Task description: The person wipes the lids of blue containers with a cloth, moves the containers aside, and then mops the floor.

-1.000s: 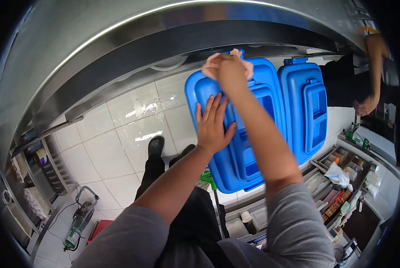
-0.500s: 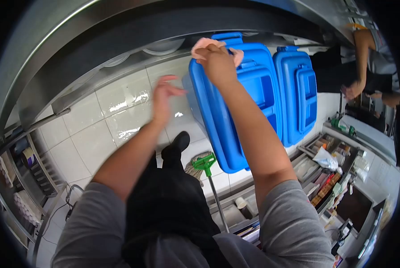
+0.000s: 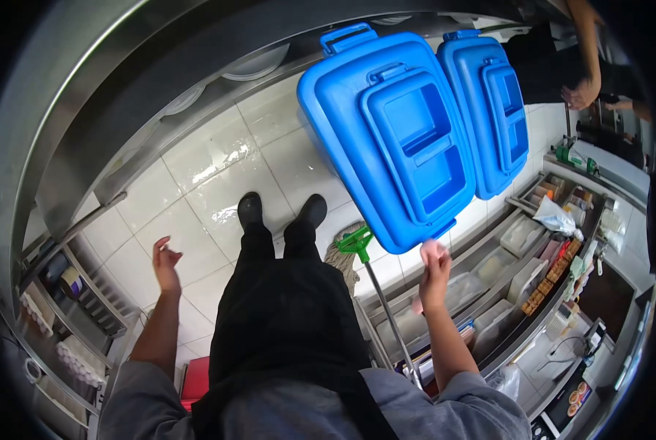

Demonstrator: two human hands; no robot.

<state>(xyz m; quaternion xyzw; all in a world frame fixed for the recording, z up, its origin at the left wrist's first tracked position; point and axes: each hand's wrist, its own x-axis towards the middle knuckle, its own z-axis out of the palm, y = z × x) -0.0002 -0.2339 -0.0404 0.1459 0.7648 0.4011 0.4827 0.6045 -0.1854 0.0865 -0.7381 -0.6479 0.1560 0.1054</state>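
My right hand [image 3: 436, 280] is closed on a pink cloth [image 3: 432, 249], just off the near end of a large blue lidded bin [image 3: 335, 103]. Part of the cloth hangs out below the fingers. Over the tiled floor on the left, my left hand [image 3: 167, 265] is held out with its fingers loosely apart and nothing in them. The bin's lid is closed, with two recessed panels and a latch at each end. Beside it on the right stands a second blue bin [image 3: 463, 95], likewise closed.
A mop [image 3: 356, 240] with a green clamp leans between my legs and the right-hand counter. Wet patches shine on the white tiles [image 3: 218, 158]. Food containers [image 3: 522, 238] line the counter on the right. At upper right another person's hand [image 3: 583, 94] shows. Egg trays [image 3: 82, 361] sit at lower left.
My right hand has drawn back from the bin's far edge towards me, carrying the pink cloth. My left hand has swung down and left. My feet now stand side by side.
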